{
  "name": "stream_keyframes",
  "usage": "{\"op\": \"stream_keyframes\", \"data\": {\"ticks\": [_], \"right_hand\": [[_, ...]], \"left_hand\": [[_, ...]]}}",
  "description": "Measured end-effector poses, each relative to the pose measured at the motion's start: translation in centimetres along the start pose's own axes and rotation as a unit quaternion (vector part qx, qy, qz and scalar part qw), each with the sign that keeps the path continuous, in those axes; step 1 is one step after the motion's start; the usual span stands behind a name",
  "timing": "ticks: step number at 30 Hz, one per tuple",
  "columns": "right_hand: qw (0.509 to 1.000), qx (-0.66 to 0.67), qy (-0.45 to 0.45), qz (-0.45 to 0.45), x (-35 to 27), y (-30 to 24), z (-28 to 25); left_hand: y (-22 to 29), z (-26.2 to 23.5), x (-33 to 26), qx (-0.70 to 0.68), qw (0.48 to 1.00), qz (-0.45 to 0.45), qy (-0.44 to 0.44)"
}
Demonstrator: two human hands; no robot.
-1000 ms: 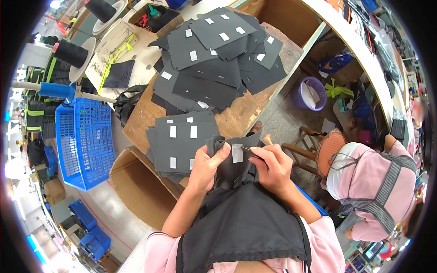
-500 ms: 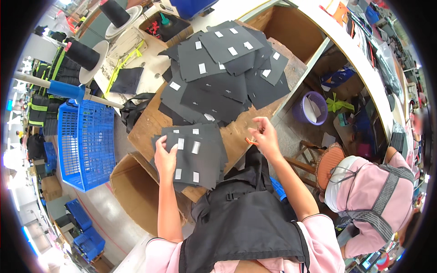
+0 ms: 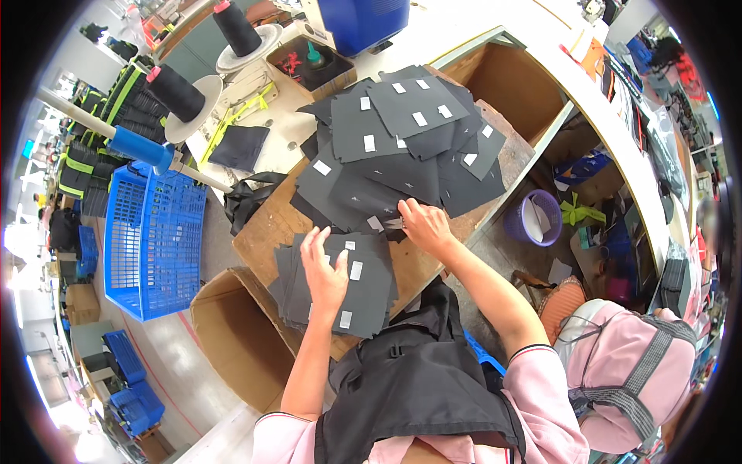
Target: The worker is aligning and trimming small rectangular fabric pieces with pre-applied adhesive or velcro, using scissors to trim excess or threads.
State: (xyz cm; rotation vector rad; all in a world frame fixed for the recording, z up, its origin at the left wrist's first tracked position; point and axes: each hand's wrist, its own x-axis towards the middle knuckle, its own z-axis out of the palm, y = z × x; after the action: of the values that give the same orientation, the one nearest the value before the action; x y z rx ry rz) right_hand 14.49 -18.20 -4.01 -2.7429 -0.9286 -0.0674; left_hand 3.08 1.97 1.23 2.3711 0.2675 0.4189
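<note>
My left hand (image 3: pixel 326 274) is over the near stack of dark grey fabric panels (image 3: pixel 371 298), its fingers apart and nothing in them. White rectangular labels show on the top panel. My right hand (image 3: pixel 427 226) is closed at the near edge of the larger heap of dark panels (image 3: pixel 375 184). Small thread snips (image 3: pixel 395 223) stick out of it, silver blades pointing left, next to a white label. Its fingertips touch a panel in the heap; whether they pinch it I cannot tell. Both piles lie on a worn wooden board (image 3: pixel 267 246).
A blue plastic crate (image 3: pixel 154 247) and an open cardboard box (image 3: pixel 239 332) are at left. Black thread cones (image 3: pixel 176 93) stand at the far left. A purple basket (image 3: pixel 533 218) sits at right, near a co-worker in pink (image 3: pixel 630 371).
My right hand has moved from beside the board to the heap's near edge, with the snips. My left hand has lifted its fingers off the near stack's top panel. The view has shifted.
</note>
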Motion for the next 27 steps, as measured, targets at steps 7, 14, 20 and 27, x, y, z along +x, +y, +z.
{"op": "stream_keyframes", "data": {"ticks": [7, 14, 20, 27], "right_hand": [[0.978, 0.162, 0.102, 0.080, -1.4, -0.2, -7.7], [0.920, 0.391, -0.007, 0.019, -6.2, -0.1, -14.7], [0.882, 0.458, -0.022, 0.105, -9.5, 0.3, -14.7], [0.861, 0.487, -0.006, 0.146, -11.3, -0.6, -14.7]], "left_hand": [[2.5, 0.2, 3.5, -0.140, 0.990, 0.022, -0.027], [5.1, -1.4, 7.1, -0.394, 0.872, -0.029, -0.291], [7.4, -3.3, 4.6, -0.487, 0.743, -0.122, -0.443], [9.2, -3.5, 2.7, -0.416, 0.783, -0.215, -0.408]]}}
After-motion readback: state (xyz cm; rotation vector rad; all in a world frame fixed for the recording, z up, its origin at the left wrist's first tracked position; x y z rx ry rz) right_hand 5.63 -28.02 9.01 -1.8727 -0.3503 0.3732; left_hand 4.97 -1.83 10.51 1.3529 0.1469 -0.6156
